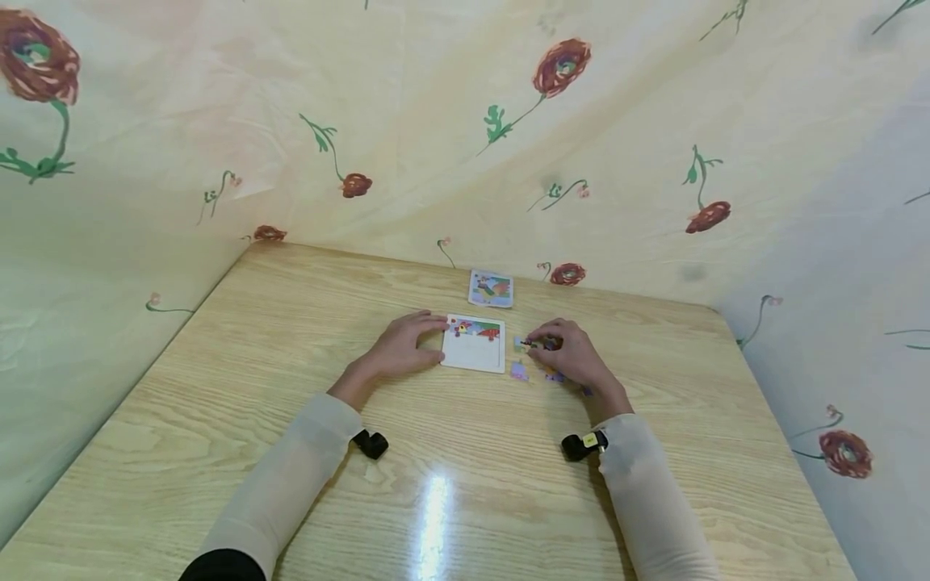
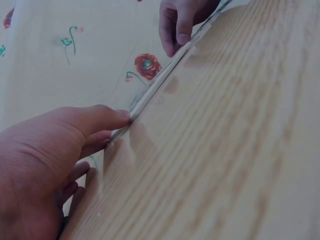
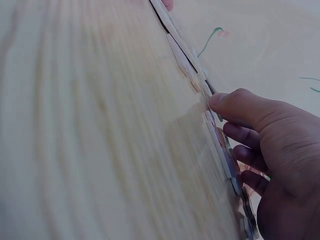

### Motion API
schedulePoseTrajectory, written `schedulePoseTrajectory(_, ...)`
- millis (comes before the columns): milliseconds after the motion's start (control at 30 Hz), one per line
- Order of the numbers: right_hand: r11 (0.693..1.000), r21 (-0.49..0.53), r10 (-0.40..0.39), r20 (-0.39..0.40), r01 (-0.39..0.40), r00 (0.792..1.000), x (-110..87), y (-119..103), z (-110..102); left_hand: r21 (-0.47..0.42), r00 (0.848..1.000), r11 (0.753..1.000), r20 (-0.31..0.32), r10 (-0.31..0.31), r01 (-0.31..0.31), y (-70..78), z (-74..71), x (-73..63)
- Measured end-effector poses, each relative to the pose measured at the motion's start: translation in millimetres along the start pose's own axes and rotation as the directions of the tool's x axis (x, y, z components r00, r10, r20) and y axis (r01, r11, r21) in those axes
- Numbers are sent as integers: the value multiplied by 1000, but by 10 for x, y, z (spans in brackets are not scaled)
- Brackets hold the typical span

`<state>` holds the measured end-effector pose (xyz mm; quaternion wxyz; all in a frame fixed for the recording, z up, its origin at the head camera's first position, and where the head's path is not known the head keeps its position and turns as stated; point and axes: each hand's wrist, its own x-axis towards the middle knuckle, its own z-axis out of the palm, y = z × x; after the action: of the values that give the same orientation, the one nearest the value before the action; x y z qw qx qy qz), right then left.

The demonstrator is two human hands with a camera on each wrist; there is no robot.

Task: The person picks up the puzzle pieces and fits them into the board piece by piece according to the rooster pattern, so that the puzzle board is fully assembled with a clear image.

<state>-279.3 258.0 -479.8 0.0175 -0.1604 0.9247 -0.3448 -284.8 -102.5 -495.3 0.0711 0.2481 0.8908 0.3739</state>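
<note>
- Nearest to us on the counter (image 1: 472,428), a lilac piece (image 1: 519,371) lies just off the tray's near right corner; more loose pieces (image 1: 555,377) lie partly hidden under the right hand.
- Our right hand (image 1: 570,355) has its thumb and forefinger together on a pale piece (image 1: 518,343), pinching it; its long axis we cannot tell.
- That piece sits just right of the tray (image 1: 472,355), beyond the fingertips, which point left toward it. We judge this short leftward gap is what the coming move turns on, and the right hand is the nearer one to the piece.
- Our left hand (image 1: 403,345) holds the tray's left edge, thumb and fingers apart along it.
- The tray lies flat, longer side across us, bare in its near part, with fitted pieces (image 1: 474,328) along its far side.
- Just beyond it lies a picture card (image 1: 491,289).
</note>
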Motion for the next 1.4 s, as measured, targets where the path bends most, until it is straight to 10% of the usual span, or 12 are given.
schedulePoseTrajectory(1400,993,69,-91,10,91,996,407,-700,496,10,1000,1000,-11,-5,5,16,-7,6)
